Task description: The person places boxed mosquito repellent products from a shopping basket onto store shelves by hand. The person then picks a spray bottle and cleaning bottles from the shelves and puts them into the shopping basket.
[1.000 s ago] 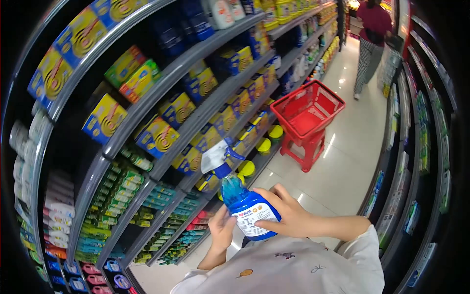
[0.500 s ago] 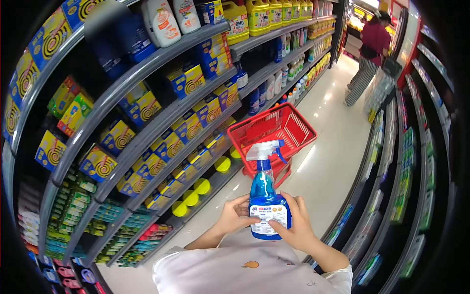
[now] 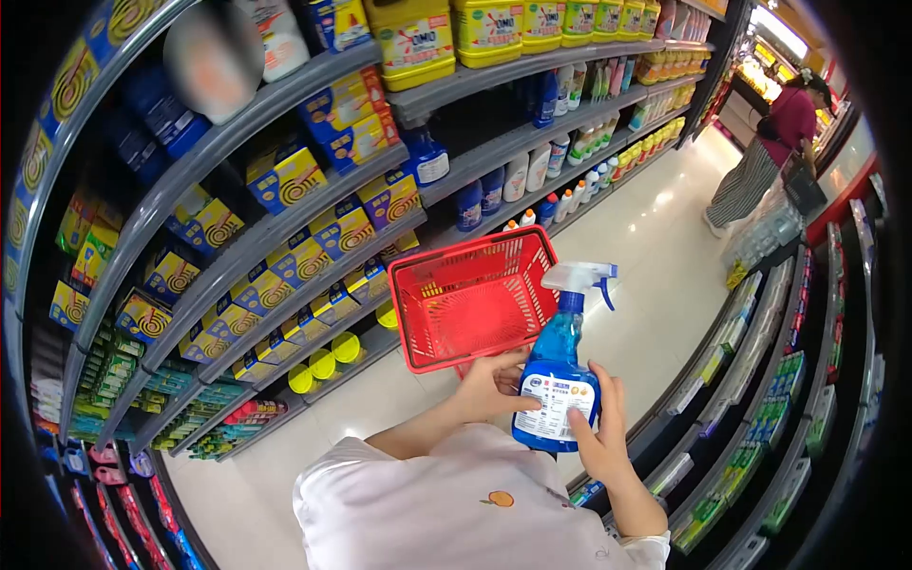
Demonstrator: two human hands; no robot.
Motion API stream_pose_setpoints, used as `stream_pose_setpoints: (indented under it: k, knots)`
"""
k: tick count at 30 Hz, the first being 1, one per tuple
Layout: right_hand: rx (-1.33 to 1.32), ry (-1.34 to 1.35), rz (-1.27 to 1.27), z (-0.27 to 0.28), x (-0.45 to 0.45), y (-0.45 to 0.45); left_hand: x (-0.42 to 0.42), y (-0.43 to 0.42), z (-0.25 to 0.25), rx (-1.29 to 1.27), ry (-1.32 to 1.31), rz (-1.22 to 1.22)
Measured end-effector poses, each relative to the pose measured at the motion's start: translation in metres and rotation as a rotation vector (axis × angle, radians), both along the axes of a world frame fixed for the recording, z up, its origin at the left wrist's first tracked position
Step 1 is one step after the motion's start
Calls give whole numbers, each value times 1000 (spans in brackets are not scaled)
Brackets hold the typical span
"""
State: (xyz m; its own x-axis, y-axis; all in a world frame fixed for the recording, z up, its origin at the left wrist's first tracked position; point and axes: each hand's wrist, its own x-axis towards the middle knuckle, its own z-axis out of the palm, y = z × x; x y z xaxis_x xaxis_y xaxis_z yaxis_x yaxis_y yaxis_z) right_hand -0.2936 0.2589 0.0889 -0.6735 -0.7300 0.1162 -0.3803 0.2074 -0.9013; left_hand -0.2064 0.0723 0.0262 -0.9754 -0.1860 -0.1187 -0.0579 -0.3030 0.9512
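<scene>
A blue spray bottle (image 3: 557, 380) with a clear-and-blue trigger head stands nearly upright in front of my body, its white back label facing me. My left hand (image 3: 489, 385) grips its left side, with the thumb lying on the label. Around the right side my right hand (image 3: 600, 427) is closed, its thumb pressed on the label's lower part. Just beyond the bottle is a red shopping basket (image 3: 475, 304), with no goods visible inside. The bottle overlaps the basket's right edge in view.
Shelves on the left hold yellow-and-blue boxes (image 3: 285, 178), yellow detergent jugs (image 3: 414, 43) and several bottles. Another blue spray bottle (image 3: 425, 160) stands on a middle shelf. Low shelves (image 3: 750, 399) line the right. A person in a maroon top (image 3: 793, 119) bends at the aisle's far end.
My view has turned left toward the shelves. The bottle and both hands now appear farther right, and the basket shows larger and farther left. The distant person leans over more.
</scene>
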Motion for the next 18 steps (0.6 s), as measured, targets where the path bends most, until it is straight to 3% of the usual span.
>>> stream_pose_setpoints:
  k: [4, 10, 15, 18]
  knots:
    - [20, 8, 115, -21, -87, 15, -64, 25, 1, 9, -102, 64]
    - [-1, -9, 255, -27, -229, 44, -182, 71, -15, 68, -54, 207]
    - [-33, 45, 577, -7, -330, 44, -241, 96, -22, 130, 74, 373]
    - [119, -246, 771, -36, -385, 16, -259, 96, -21, 122, 64, 502]
